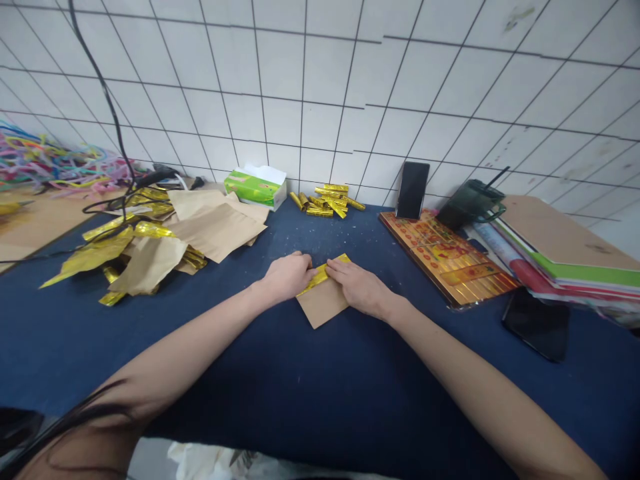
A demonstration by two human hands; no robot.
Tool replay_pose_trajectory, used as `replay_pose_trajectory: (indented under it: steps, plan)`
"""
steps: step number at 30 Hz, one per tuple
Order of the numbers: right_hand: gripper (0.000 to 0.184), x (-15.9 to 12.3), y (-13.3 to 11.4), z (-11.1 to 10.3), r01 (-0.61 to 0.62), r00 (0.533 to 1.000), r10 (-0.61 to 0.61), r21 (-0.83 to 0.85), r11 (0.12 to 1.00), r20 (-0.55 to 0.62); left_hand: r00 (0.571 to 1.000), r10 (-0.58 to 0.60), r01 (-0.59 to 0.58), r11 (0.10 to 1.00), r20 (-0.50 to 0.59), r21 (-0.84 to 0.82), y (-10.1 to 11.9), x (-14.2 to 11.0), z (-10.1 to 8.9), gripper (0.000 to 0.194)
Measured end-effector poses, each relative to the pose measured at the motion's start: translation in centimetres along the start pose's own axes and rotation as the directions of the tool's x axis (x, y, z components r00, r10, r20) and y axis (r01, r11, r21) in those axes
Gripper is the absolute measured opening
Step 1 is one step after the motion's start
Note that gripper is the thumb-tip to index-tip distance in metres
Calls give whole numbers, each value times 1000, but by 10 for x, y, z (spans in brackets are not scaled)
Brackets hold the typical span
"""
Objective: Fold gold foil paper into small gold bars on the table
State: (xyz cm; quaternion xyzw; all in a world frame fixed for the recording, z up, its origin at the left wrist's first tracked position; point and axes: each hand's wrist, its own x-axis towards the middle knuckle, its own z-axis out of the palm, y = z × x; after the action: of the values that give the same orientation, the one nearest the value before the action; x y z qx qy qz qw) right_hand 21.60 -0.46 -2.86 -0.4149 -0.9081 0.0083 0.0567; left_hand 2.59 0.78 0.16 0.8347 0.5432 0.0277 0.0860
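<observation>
On the blue tabletop in front of me lies a sheet of paper, plain brown with a shiny gold strip along its far edge, apparently folded over. My left hand is closed, its fingers curled at the left end of the gold strip. The fingers of my right hand grip and press the right end of that strip. Both hands rest low at the table, and the fingertips partly cover the fold. Beyond them is a small pile of rolled gold paper tubes by the wall.
At left sit loose brown paper sheets, crumpled gold paper and a black cable. A green tissue box stands behind. At right are an upright phone, a red-gold packet, a dark cup and another phone.
</observation>
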Motion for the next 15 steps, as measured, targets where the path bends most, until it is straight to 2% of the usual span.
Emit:
replay_pose_trajectory:
  steps: [4, 11, 13, 15]
  plan:
    - [45, 1, -5, -3, -17, 1000, 17, 28, 999, 15, 998, -42, 41, 999, 43, 22, -7, 8, 3, 20]
    - [65, 2, -18, 4, -93, 995, 93, 17, 995, 23, 998, -14, 20, 995, -58, 100, -13, 10, 4, 18]
    - [66, 2, -20, 5, -107, 994, 106, 22, 994, 29, 995, 25, -13, 992, -98, 126, -9, 6, 6, 20]
    - [68, 2, -20, 7, -114, 993, 113, 29, 993, 36, 982, 137, -117, 981, -127, 153, -2, 1, 12, 25]
